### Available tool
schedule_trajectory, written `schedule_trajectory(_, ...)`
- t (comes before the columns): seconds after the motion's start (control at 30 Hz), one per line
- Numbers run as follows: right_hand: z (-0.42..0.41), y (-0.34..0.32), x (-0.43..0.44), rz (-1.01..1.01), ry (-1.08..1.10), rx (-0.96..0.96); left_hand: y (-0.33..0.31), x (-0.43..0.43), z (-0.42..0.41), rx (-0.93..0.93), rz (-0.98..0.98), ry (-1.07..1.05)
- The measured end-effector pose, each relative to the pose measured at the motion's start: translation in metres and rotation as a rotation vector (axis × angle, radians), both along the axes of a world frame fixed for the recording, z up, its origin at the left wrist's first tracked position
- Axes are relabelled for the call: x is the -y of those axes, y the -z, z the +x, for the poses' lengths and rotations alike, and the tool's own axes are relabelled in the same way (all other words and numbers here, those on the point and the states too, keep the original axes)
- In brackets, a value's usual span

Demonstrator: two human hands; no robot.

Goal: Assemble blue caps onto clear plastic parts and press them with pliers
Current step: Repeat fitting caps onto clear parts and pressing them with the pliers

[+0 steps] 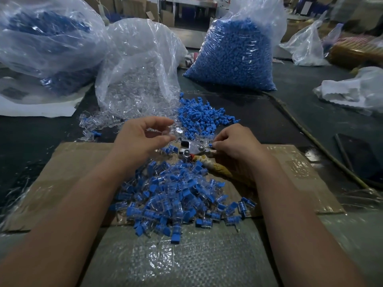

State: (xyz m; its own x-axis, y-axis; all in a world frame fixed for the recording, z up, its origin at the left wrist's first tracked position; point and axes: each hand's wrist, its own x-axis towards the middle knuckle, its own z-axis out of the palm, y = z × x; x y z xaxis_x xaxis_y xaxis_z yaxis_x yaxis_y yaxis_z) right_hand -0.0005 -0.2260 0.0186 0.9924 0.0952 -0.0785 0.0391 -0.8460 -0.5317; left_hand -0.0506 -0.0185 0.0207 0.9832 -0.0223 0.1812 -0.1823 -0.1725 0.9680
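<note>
Pinching a clear part [175, 131] in the left hand [143, 137], a blue cap [211, 144] in the right hand [236, 143], near and rightward of the part (pliers [190, 148] just below, between them). Needs a leftward carry.

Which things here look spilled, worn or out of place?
Clear parts spill from the open bag onto the dark table, beside a loose heap of blue caps. The pliers have handles wrapped in frayed yellowish cloth, which looks makeshift.
</note>
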Motion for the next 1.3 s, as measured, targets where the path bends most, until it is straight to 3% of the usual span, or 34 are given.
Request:
schedule_trajectory(0.2, -0.008, -0.003, 0.001, -0.013, -0.014, 0.135, 0.0, -0.001, -0.002, -0.005, -0.009, 0.005)
schedule_trajectory(0.5, -0.03, -0.011, -0.023, 0.289, -0.095, 0.311, -0.004, 0.0, -0.004, 0.019, 0.006, -0.008)
schedule_trajectory(0.83, -0.045, -0.013, -0.043, 0.477, -0.161, 0.392, -0.002, 0.002, -0.001, -0.002, -0.001, -0.003)
schedule_trajectory(1.3, -0.048, -0.012, -0.048, 0.446, -0.176, 0.476, -0.005, 0.008, -0.006, -0.002, -0.113, 0.064)
